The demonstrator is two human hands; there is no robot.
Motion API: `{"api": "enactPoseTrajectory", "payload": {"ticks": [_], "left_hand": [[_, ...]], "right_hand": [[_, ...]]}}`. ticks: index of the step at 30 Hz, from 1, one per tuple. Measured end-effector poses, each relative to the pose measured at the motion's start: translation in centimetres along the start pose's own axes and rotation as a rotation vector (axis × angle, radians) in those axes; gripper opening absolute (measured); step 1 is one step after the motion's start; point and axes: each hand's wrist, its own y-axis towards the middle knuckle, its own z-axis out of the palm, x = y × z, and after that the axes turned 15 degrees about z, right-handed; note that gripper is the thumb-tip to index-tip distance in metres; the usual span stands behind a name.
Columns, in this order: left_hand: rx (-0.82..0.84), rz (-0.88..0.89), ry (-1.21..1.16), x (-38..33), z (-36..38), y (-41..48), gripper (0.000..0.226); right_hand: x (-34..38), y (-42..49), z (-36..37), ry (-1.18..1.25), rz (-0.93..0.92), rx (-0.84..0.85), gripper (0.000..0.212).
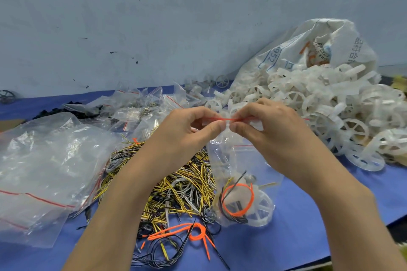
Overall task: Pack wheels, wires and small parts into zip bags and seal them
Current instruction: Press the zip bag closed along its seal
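Head view, looking down: both hands meet in the middle of the scene, the left hand (193,130) and the right hand (264,125) each pinching the red-lined top edge of a small clear zip bag (240,182) between thumb and fingertips, thumbs almost touching. The bag hangs down from that strip toward the near side, its lower end resting on the desk (297,237). Inside it sit a white spoked wheel (262,207), a coil of orange wire (239,200) and some black wires.

Just left of the bag, under the left forearm, lies a heap of loose wires (176,187), yellow, black and grey. Nearer still, a few orange strands (189,233) are looped on the blue surface among black ones.

On the left lies a big stack of empty clear zip bags (44,171) with red seal lines. Farther back, small filled bags (136,108) are scattered, holding tiny parts too small to tell. On the right, a large pile of white wheels (330,112) spills out of a white woven sack (308,50) with printed lettering that leans against the wall.

The desk is covered in blue. Behind it rises a pale blue wall (154,17), scuffed with dark marks. A dark wheel (6,95) sits at the far left edge by the wall.
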Motion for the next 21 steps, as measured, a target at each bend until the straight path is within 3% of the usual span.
{"api": "enactPoseTrajectory", "payload": {"ticks": [6, 15, 21], "left_hand": [[0.008, 0.008, 0.009, 0.18, 0.22, -0.05, 0.013], [-0.013, 0.003, 0.056, 0.02, 0.38, -0.07, 0.008], [-0.004, -0.019, 0.095, 0.14, 0.12, -0.26, 0.006]], "right_hand": [[0.46, -0.24, -0.11, 0.069, -0.007, 0.042, 0.003], [0.93, -0.5, -0.02, 0.058, 0.005, 0.022, 0.028], [0.14, -0.35, -0.57, -0.001, 0.041, 0.028, 0.024]]}}
